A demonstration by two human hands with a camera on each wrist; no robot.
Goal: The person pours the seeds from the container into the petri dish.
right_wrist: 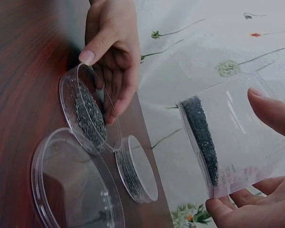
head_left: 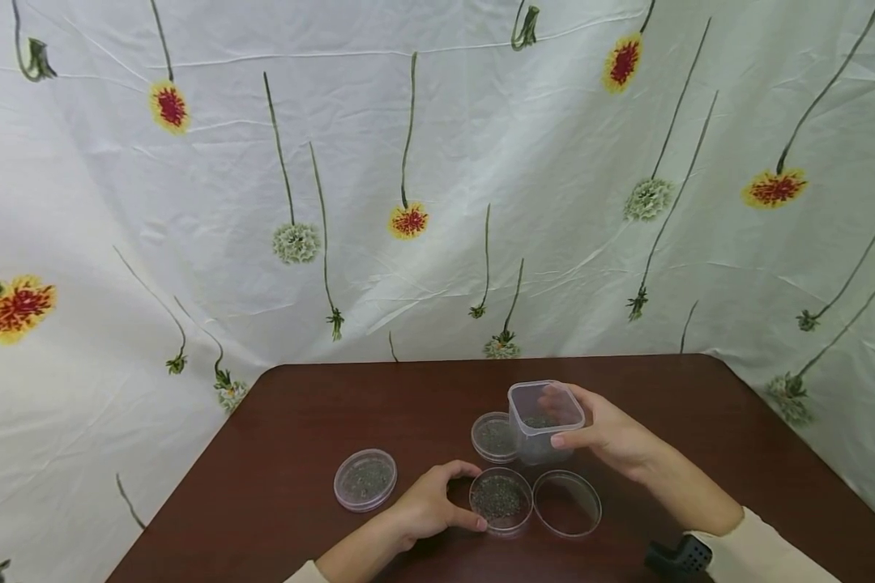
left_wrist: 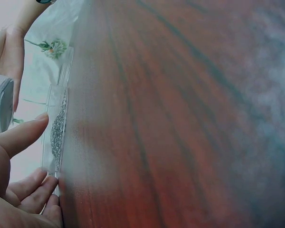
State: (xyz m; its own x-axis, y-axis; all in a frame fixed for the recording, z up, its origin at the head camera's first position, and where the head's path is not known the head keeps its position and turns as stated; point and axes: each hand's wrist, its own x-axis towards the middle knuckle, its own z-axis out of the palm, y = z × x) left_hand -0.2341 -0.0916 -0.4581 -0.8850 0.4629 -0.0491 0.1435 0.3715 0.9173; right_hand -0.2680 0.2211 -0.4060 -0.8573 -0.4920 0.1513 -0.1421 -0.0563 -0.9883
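My right hand (head_left: 612,437) grips a clear square plastic container (head_left: 547,437) above the table, thumb on one side and fingers on the other. In the right wrist view, a layer of dark granules (right_wrist: 202,137) lies at the container's bottom. My left hand (head_left: 433,502) holds an uncovered petri dish (head_left: 501,500) at its rim between thumb and fingers. Dark granules cover the floor of that dish, which rests on the table. Right beside it lies a clear empty petri dish part (head_left: 567,504); whether lid or base, I cannot tell.
A covered petri dish (head_left: 365,480) with granules lies to the left on the brown table (head_left: 321,405). Another covered dish (head_left: 494,437) sits behind the left hand's dish, partly behind the container. A flower-printed white cloth (head_left: 379,283) hangs behind the table.
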